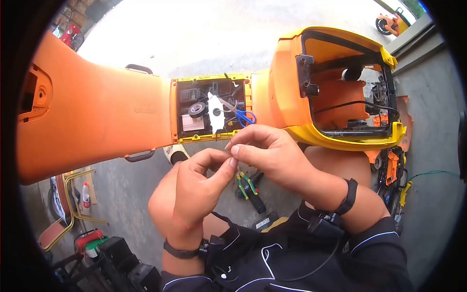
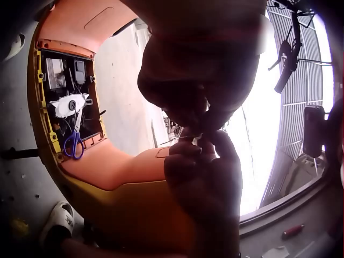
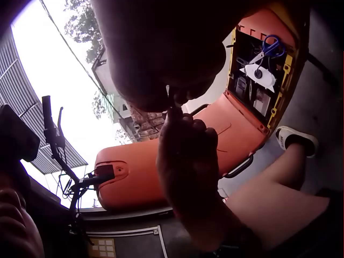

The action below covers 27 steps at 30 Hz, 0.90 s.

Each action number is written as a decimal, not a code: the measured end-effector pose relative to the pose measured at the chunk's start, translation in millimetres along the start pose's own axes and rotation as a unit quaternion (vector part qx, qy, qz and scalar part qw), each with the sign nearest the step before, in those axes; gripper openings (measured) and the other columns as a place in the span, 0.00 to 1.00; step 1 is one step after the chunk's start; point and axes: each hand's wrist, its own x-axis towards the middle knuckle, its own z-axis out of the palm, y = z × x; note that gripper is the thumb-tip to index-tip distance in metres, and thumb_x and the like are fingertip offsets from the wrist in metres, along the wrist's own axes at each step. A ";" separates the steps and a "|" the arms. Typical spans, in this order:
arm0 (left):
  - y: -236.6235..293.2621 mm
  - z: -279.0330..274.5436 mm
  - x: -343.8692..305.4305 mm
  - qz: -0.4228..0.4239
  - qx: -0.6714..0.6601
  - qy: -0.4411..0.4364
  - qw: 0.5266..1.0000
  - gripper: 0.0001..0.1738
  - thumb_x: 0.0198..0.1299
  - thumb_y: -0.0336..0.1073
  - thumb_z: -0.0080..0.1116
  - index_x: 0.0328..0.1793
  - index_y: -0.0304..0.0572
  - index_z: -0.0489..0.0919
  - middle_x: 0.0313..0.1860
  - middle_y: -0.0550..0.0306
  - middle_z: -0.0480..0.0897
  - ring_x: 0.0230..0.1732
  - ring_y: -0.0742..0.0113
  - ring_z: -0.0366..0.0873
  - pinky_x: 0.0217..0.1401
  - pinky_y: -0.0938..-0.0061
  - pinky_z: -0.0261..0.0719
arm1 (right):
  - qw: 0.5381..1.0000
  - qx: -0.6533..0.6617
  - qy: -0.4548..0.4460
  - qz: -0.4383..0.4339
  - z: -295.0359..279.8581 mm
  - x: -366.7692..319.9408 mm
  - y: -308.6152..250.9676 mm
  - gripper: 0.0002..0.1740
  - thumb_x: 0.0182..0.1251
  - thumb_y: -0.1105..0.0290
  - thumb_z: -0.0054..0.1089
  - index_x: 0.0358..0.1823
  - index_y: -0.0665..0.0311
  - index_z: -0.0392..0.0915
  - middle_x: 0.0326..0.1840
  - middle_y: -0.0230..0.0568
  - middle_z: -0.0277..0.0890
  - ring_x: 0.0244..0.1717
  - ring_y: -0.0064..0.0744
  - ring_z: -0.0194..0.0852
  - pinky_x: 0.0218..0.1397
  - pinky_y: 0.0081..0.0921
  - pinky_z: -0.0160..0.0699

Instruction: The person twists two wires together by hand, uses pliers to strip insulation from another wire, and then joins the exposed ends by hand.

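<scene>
Grey concrete floor [image 1: 126,180] is spread below the work, and bright pale ground is seen beyond it. Nearest, the left hand [image 1: 200,177] and the right hand [image 1: 270,148] are brought together fingertip to fingertip, thumbs and fingers narrowed in a pinch. Between them a thin strand [image 2: 173,141] is held; it is too small for its kind to be told. Just below the fingertips, pliers [image 1: 241,187] with green and yellow handles are seen, beside a dark object [image 1: 256,202].

Past the hands, an open compartment [image 1: 209,78] with a yellow rim is set in an orange body [image 1: 116,104]. Within it, a white sheet [image 1: 216,125] is laid, bearing a dark round piece. Blue-handled scissors [image 1: 241,115] are rested against the sheet, their handles toward the compartment's right edge. On the sheet's left, a roll of black tape [image 1: 199,115] is placed.

To the right, an orange shell [image 1: 286,82] edged in yellow is seen with its dark inner frame exposed. Farthest off, an orange vehicle [image 1: 389,24] is partly shown at upper right.
</scene>
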 end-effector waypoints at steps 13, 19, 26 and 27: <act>3.8 0.2 -0.4 0.018 0.026 -0.025 0.999 0.04 0.67 0.27 0.68 0.42 0.32 0.85 0.34 0.63 0.86 0.38 0.80 0.79 0.43 0.81 0.77 | 0.999 0.033 0.028 -0.017 1.2 0.1 -0.9 0.08 0.74 0.73 0.66 0.49 0.68 0.85 0.46 0.34 0.85 0.48 0.20 0.79 0.53 0.23 0.79; 6.0 -1.8 -1.4 0.031 0.069 -0.039 0.996 0.05 0.65 0.27 0.69 0.41 0.33 0.85 0.33 0.61 0.87 0.38 0.78 0.80 0.44 0.79 0.78 | 0.999 0.039 0.030 -0.021 -0.1 0.7 -2.7 0.08 0.73 0.74 0.66 0.49 0.69 0.85 0.46 0.35 0.85 0.49 0.21 0.79 0.55 0.24 0.79; 5.8 -2.2 -1.2 0.036 0.087 -0.047 0.994 0.04 0.65 0.27 0.69 0.40 0.33 0.85 0.33 0.60 0.87 0.38 0.78 0.81 0.44 0.79 0.79 | 0.998 0.041 0.045 -0.027 0.3 1.6 -4.4 0.09 0.72 0.71 0.67 0.48 0.68 0.86 0.43 0.32 0.85 0.42 0.18 0.77 0.46 0.20 0.75; 6.0 -1.7 -1.3 0.036 0.087 -0.048 0.994 0.04 0.65 0.27 0.69 0.40 0.33 0.85 0.33 0.60 0.87 0.38 0.78 0.81 0.44 0.79 0.79 | 0.998 0.041 0.045 -0.027 0.4 1.5 -5.4 0.09 0.72 0.71 0.67 0.48 0.68 0.86 0.43 0.32 0.85 0.42 0.18 0.77 0.46 0.20 0.75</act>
